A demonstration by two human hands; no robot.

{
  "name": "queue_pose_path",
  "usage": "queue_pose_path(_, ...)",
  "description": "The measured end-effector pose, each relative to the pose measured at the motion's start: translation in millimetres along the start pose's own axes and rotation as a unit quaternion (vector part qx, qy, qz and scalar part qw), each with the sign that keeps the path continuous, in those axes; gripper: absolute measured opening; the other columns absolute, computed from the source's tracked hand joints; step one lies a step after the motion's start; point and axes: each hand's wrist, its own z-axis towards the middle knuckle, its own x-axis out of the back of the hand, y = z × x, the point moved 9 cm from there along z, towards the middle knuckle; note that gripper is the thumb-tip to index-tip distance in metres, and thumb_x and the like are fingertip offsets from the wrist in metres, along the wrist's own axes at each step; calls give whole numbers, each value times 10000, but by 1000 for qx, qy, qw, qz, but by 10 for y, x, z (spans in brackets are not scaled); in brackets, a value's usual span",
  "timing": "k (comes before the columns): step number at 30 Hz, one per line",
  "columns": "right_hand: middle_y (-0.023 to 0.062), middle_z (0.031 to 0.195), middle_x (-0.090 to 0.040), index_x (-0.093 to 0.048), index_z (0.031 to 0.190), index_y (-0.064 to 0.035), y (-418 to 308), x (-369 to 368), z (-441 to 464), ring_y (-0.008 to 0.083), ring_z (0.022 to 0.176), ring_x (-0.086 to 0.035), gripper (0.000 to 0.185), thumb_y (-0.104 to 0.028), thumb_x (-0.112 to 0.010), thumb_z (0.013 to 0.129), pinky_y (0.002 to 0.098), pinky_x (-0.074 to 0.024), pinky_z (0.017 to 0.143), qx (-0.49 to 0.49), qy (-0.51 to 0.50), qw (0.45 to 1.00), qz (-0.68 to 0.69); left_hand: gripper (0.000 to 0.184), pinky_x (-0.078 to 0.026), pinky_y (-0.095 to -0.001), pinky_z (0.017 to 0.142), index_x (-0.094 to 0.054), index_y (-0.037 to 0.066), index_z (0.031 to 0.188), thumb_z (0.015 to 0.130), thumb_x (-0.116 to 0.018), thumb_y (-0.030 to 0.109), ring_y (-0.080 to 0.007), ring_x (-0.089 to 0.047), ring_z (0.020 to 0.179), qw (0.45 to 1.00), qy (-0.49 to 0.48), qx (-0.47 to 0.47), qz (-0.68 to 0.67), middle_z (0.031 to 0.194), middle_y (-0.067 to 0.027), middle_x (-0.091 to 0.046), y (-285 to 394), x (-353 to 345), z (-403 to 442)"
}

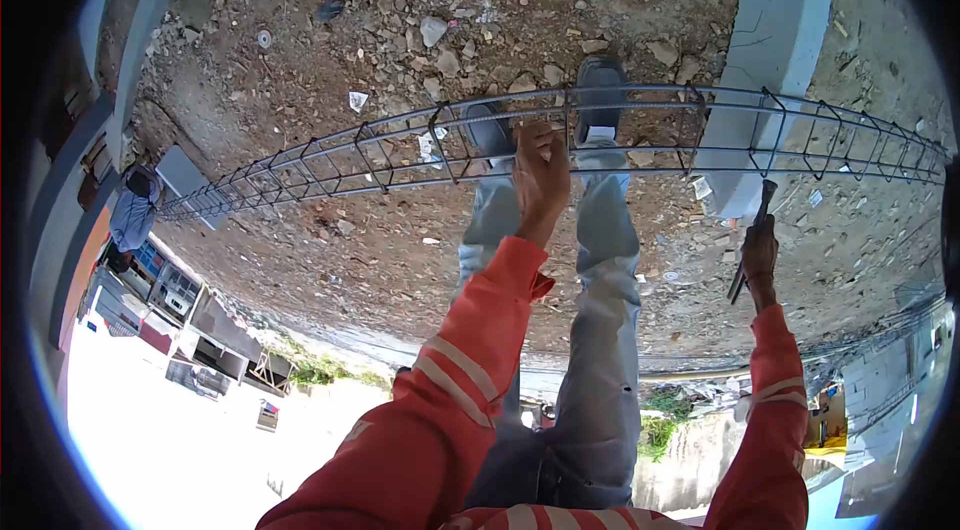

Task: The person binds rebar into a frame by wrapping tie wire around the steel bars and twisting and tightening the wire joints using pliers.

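A long cage of steel rebar [610, 149], with several stirrups along its bars, stretches across the view in front of my legs. My left hand [541, 170] is closed at the middle of the cage, in front of its nearer bars. Whatever its curled fingers grip is too small to make out. My right hand [760, 248] is wrapped round dark pincers [766, 198], on the near side of the cage. The pincers' head points at the cage beside a stirrup, and their handles stick out below the hand.
A pale grey block [762, 60] lies under the cage on the right; another block [190, 182] is near its left end. A person [135, 210] is at that far left end. Rubble [450, 50] covers the ground around my shoes [601, 90]. A wall edge [150, 30] rises at left.
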Motion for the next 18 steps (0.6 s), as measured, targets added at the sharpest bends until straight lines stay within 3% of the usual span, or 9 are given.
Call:
queue_pose_path(1,257,811,-630,-425,1091,-73,-301,160,-167,502,802,-601,215,-143,-515,909,594,-413,644,-7,-44,999,-16,230,-538,-348,748,-564,-36,1031,944,-580,176,-235,-688,826,996,-16,-27,-81,928,-184,-675,-66,-109,16)
queue_pose_path(2,245,803,-628,-420,1117,-74,-66,114,-95,489,785,-610,242,-112,-520,900,589,-427,641,-60,-96,993,17,230,-538,-348,748,-564,-36,1031,944,-580,176,-235,-688,826,996,-12,-22,-91,928,-184,-675,-130,-198,29)
queue_pose_path(3,250,819,-619,-431,1147,-66,-523,233,-311,496,799,-609,285,-36,-513,875,579,-444,658,5,-109,993,34,240,-535,-342,745,-580,-40,1027,975,-543,191,-220,-679,814,977,-41,20,-208,919,-162,-674,-263,-299,61)
queue_pose_path(5,272,1055,-571,-421,1303,-28,-1672,716,-571,489,999,-556,512,78,-494,808,530,-461,834,178,-211,960,-48,320,-514,-308,666,-623,-26,1024,1018,-497,268,-158,-631,710,905,-48,82,-416,863,-95,-672,-382,-580,32)
queue_pose_path(7,232,1161,-532,-377,1390,-35,-2564,1029,-647,449,1062,-535,632,83,-503,782,506,-450,875,291,-244,922,-76,318,-500,-294,629,-634,-16,1004,1015,-509,276,-142,-612,676,900,-26,94,-426,844,-92,-673,-425,-603,80)
queue_pose_path(9,212,1161,-528,-367,1412,-48,-3101,1171,-574,429,1059,-540,674,88,-512,768,504,-448,864,321,-231,904,-161,318,-485,-281,592,-644,-6,983,1011,-521,285,-125,-594,642,894,-5,107,-434,824,-88,-673,-512,-583,94)
queue_pose_path(10,191,1161,-524,-358,1434,-61,-3322,1167,-532,410,1057,-545,717,93,-520,754,503,-446,854,345,-209,887,-224,322,-471,-258,584,-644,3,1008,1002,-545,310,-104,-577,630,886,-48,112,-447,795,-71,-672,-518,-630,120)
queue_pose_path(14,163,1125,-537,-370,1408,-80,-3883,952,-437,383,1032,-559,682,98,-520,767,511,-439,832,374,-165,845,-345,294,-432,-246,529,-641,19,967,969,-618,312,-87,-550,592,841,-148,150,-498,719,-30,-640,-560,-721,183)
queue_pose_path(18,137,1088,-564,-412,1218,-73,-3960,693,-305,384,1019,-578,464,80,-526,795,531,-440,777,332,-155,856,-366,206,-442,-261,514,-656,14,911,935,-652,218,-117,-590,590,838,-51,129,-528,736,-60,-655,-434,-524,158)
